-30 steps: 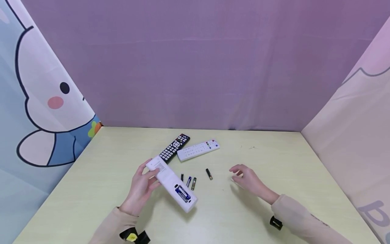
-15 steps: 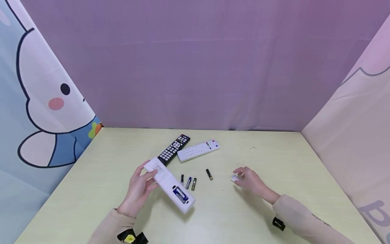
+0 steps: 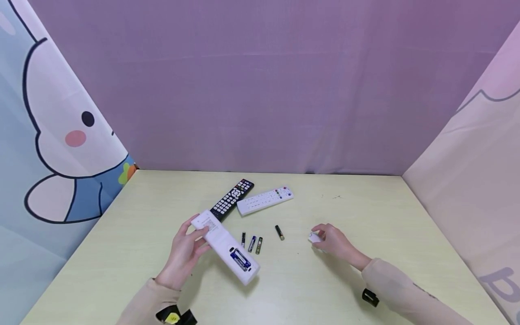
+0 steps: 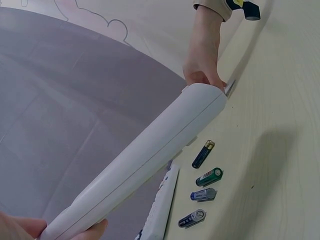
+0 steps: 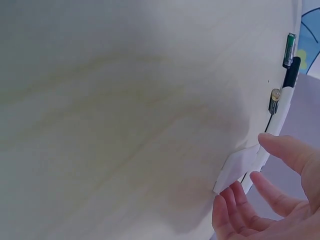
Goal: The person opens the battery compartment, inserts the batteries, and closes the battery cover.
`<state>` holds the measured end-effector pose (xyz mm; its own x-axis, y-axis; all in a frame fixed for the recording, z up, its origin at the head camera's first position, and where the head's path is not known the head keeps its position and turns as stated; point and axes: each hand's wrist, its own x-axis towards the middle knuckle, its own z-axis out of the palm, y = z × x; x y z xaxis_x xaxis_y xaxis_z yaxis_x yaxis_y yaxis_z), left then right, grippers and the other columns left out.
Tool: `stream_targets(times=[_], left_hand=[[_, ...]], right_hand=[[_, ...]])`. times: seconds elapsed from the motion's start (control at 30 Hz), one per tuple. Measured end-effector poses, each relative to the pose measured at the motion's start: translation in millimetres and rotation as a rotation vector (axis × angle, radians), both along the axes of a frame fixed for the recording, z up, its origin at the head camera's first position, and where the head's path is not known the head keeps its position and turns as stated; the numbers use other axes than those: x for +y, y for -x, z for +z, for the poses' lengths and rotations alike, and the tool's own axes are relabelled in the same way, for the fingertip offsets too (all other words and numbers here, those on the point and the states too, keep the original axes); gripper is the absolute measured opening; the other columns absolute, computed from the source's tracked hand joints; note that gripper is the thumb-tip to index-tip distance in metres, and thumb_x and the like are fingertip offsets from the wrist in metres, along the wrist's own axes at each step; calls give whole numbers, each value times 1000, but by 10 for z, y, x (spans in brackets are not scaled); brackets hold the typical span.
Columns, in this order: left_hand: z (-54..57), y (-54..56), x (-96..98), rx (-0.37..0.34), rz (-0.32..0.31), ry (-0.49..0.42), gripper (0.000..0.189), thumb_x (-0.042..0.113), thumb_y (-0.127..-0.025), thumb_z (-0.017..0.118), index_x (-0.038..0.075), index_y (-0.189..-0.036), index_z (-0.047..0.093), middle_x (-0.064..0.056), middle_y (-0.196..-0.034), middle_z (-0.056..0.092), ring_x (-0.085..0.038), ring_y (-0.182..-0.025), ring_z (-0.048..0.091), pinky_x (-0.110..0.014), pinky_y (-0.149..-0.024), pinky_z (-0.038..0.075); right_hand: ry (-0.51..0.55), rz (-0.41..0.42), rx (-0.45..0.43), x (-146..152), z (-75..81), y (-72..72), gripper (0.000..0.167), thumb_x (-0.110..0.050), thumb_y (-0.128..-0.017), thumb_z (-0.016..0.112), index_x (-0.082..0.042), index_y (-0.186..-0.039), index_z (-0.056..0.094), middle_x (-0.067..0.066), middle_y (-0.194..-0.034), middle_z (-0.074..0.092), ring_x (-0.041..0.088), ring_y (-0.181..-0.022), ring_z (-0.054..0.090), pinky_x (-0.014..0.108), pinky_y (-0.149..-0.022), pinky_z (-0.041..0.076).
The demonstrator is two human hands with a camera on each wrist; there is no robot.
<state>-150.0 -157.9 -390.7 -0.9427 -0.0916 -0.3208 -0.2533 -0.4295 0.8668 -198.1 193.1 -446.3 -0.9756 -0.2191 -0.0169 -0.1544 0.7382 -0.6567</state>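
Remote, white and back side up, hangs clear of the tabletop, and the left hand has it firmly gripped, digits wrapped round its far left end. The other end slants toward the near right, casting a shadow below. Down there the battery compartment sits uncovered, blue and white showing inside; it's too small to tell how many cells are in it.

Over on the right, the right hand pinches a small white cover, thumb by one edge and fingertips curled at the opposite edge. Whether that piece touches the table, you can't tell.

Between the two hands, loose batteries! Three batteries line up side by side just right of the held remote, a green one among them in the left wrist view. A fourth battery, dark with a gold end, lies a little farther right and farther back, on its own.

Now the far side: a black remote lies buttons up at an angle, its near end reaching behind the raised one. Right beside it, a second white remote rests with buttons showing. Behind everything a purple cloth spans the back, and a cartoon-printed cloth covers the left.
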Motion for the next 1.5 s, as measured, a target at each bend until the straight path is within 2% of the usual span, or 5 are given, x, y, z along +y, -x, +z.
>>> stream_targets(times=[0.6,0.83,1.17,1.5], left_hand=[[-4,13,8,-11,14,6,56,-4,-88,40,12,-138,21,-16,-126,35,-12,-80,61,-27,-76,53],[4,2,4,-6,6,2,57,-3,-88,40,12,-139,20,-17,-130,31,-12,-81,61,-26,-77,52],[11,-1,9,-3,11,-3,56,-3,-88,40,13,-138,20,-16,-128,33,-11,-80,61,-25,-74,53],[31,-10,27,13,-2,-9,57,-3,-89,41,12,-139,20,-17,-130,31,-12,-81,60,-26,-77,52]], right_hand=[[3,-17,-26,-20,-61,43,32,2,-69,67,3,-100,60,8,-79,54,16,-68,49,23,-55,45],[7,-23,-30,-18,-67,41,32,2,-70,67,3,-101,59,7,-79,55,15,-67,49,23,-53,45],[106,-49,-23,-44,-20,10,32,2,-73,65,4,-103,58,9,-82,56,17,-71,53,23,-51,50],[171,-61,52,-166,86,-71,31,2,-72,67,4,-101,60,8,-80,57,17,-69,53,19,-49,46]])
